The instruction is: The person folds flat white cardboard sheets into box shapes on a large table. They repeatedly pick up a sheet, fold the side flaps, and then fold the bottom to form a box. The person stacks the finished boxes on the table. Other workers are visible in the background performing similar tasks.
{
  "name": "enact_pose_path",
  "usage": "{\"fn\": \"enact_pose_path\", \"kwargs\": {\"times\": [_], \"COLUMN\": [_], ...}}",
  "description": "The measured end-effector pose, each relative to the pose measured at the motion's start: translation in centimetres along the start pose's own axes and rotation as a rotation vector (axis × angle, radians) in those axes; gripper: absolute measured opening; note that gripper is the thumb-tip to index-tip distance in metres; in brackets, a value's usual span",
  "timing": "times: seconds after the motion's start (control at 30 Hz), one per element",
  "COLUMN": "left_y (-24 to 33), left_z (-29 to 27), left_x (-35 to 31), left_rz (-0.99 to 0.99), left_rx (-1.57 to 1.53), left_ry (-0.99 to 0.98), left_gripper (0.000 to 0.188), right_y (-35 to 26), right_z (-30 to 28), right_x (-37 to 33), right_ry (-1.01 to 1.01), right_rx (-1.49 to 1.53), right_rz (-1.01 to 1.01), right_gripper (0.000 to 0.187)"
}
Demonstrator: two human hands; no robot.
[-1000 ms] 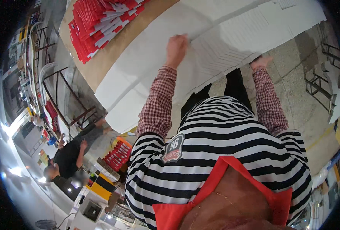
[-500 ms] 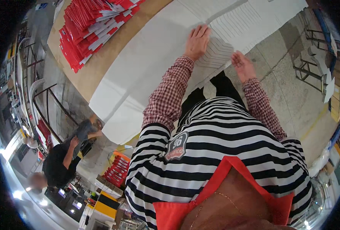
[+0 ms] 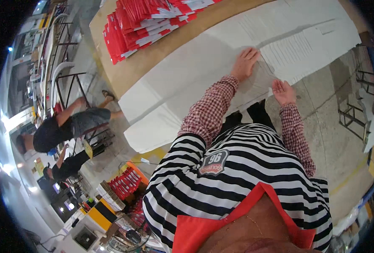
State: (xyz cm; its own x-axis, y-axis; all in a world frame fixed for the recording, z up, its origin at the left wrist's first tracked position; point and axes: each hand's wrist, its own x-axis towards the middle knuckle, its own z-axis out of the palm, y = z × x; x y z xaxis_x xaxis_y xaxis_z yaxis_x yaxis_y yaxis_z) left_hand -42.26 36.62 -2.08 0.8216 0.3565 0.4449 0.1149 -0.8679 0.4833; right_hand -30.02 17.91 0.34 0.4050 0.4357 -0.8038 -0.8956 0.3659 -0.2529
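Note:
My left hand [image 3: 245,64] lies on a white, board-like sheet [image 3: 182,84] that covers the near side of the table, its fingers stretched out and pointing away from me. My right hand [image 3: 284,93] is by the sheet's near edge, palm turned up and inward, fingers extended; whether it touches the edge is hard to tell. Between the two hands sits a greyish patch with fine parallel lines [image 3: 261,78], like the edges of thin staggered layers. Similar lines mark the white surface beyond my right hand. Neither hand visibly holds anything.
Red-and-white folded packets [image 3: 142,27] are piled on the brown tabletop [image 3: 104,55] at far left. More red packets fill an orange crate [image 3: 126,183] at lower left. Two people stand or sit at left, one in a dark shirt [image 3: 47,137]. A metal-legged stand [image 3: 351,120] is at right.
The view has shifted, so the table and hands appear farther right and lower. Both hands keep nearly the same places at the sheet. A second person has come into view at left.

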Motion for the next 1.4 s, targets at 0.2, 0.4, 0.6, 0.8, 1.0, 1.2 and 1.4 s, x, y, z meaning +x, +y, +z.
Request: {"fn": "enact_pose_path", "kwargs": {"times": [0.2, 0.4, 0.6, 0.8, 1.0, 1.2, 1.4], "left_y": [0.4, 2.7, 6.7, 5.9, -6.4, -3.8, 1.3], "left_z": [-0.1, -1.8, 0.9, 7.1, 5.2, 10.5, 14.8], "left_x": [0.3, -0.4, -0.9, 2.1, 7.0, 26.5, 38.2], "left_rz": [-0.063, -0.24, -0.572, -0.604, -0.575, -0.68, -0.821], "left_rx": [-0.022, -0.251, -0.239, 0.196, -0.084, 0.073, -0.085], "left_ry": [-0.002, 0.181, 0.282, 0.366, -0.071, -0.057, 0.022], "left_gripper": [0.051, 0.046, 0.03, 0.036, 0.032, 0.032, 0.024], "right_y": [-0.3, -0.4, -0.2, -4.4, -6.7, -25.5, -38.8], "right_z": [-0.3, -0.6, -2.2, -1.7, 5.9, 10.1, 18.1], "right_x": [0.8, -0.5, -9.1, -9.5, 2.1, 23.8, 20.5], "right_ry": [0.047, -0.014, -0.128, -0.261, -0.022, -0.113, 0.036], "right_rx": [0.019, 0.145, 0.209, -0.648, -0.771, -0.607, -0.486], "right_rz": [0.098, 0.116, 0.01, -0.25, -0.359, -0.263, -0.204], "right_gripper": [0.029, 0.048, 0.054, 0.056, 0.032, 0.039, 0.015]}}
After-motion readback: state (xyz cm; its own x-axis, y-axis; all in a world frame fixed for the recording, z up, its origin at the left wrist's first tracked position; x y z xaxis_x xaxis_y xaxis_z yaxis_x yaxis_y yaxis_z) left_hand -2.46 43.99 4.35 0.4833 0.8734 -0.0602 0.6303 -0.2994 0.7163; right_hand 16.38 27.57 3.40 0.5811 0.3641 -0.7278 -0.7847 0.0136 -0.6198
